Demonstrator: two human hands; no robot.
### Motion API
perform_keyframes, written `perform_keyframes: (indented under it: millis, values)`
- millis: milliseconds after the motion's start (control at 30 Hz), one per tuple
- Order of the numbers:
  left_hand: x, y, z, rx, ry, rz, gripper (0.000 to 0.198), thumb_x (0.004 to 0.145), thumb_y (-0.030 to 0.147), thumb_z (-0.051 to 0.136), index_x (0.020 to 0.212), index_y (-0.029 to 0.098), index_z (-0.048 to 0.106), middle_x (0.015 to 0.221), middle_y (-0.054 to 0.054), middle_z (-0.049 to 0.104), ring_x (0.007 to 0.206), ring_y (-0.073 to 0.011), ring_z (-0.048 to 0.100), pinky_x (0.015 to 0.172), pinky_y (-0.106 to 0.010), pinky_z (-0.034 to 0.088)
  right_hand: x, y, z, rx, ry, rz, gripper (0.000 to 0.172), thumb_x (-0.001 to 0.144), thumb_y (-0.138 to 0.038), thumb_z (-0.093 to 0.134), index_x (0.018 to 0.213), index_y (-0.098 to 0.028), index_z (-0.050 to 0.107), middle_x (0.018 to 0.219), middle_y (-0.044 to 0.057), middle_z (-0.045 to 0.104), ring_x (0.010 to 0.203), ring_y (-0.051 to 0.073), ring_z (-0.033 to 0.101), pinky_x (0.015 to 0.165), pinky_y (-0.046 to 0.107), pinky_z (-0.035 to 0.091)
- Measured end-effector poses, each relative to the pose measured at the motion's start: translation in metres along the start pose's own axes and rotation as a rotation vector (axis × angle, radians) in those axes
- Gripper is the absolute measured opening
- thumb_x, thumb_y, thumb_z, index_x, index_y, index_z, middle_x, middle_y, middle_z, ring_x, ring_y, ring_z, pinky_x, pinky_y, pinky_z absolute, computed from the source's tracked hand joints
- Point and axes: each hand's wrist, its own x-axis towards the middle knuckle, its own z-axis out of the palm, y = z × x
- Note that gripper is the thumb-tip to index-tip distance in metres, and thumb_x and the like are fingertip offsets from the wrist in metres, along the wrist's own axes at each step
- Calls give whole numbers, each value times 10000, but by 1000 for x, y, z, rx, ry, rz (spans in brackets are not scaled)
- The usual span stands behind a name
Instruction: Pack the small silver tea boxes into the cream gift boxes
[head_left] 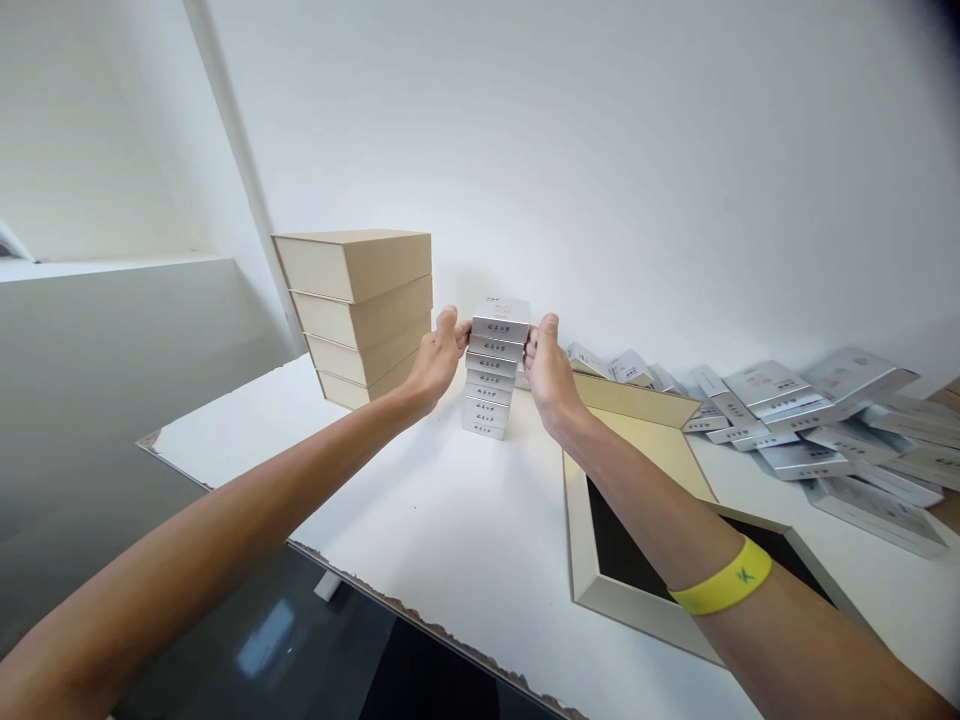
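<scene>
Beside the stack of tan boxes [360, 315] stands a stack of small silver boxes [495, 368] on the white table [420, 520]. Left hand [437, 358] and right hand [546, 368] press its two sides — fingers curled around the top boxes. Right of that stack lies an open tan box [637, 480] — more silver boxes [810, 420] lie scattered past it.

Both hands grip a stack of small silver boxes [495, 368] standing on the white table [450, 520] near the wall. Left hand [435, 362] presses the stack's left side, right hand [547, 372] the right side; fingers sit at the upper boxes. A yellow wristband [724, 582] circles the right forearm. Just left of the stack: four tan boxes [360, 315] piled slightly askew. To the right: an open tan box [645, 520] with a dark interior, its lid raised toward the wall. Farther right, loose silver boxes [810, 420] lie scattered along the wall.
</scene>
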Motion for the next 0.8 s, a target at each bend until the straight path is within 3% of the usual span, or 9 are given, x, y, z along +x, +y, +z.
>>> perform_keyframes:
  millis: [133,300,533,800]
  values:
    - [-1,1,1,-5,-12,8,726,982,603,220,1395,103,546,1472,-109,529,1404,-246,455,1205,-336,298,-3,-2,4,-59,49,16,770,966,-725,136,1127,-226,700,1092,105,715,1061,267,651,959,438,475]
    - [0,3,0,-1,-1,-23,700,983,597,211,1380,144,568,1442,-94,563,1413,-283,440,1218,-416,282,-6,-4,8,-125,66,23,777,964,-729,149,1262,-215,650,1245,122,674,1195,297,593,1053,471,415]
    - [-1,6,0,-21,-4,-37,699,994,559,213,1373,81,555,1454,-123,543,1392,-245,472,1208,-347,302,-8,-2,10,-142,74,17,811,949,-753,127,1303,-217,623,1244,118,678,1186,296,604,1063,468,422]
    - [-1,6,0,-17,-3,-31,699,993,556,202,1390,92,541,1471,-118,525,1390,-226,475,1205,-320,303,-12,-4,12,-111,79,8,796,954,-744,119,1266,-238,648,1259,97,678,1192,280,609,1064,455,438]
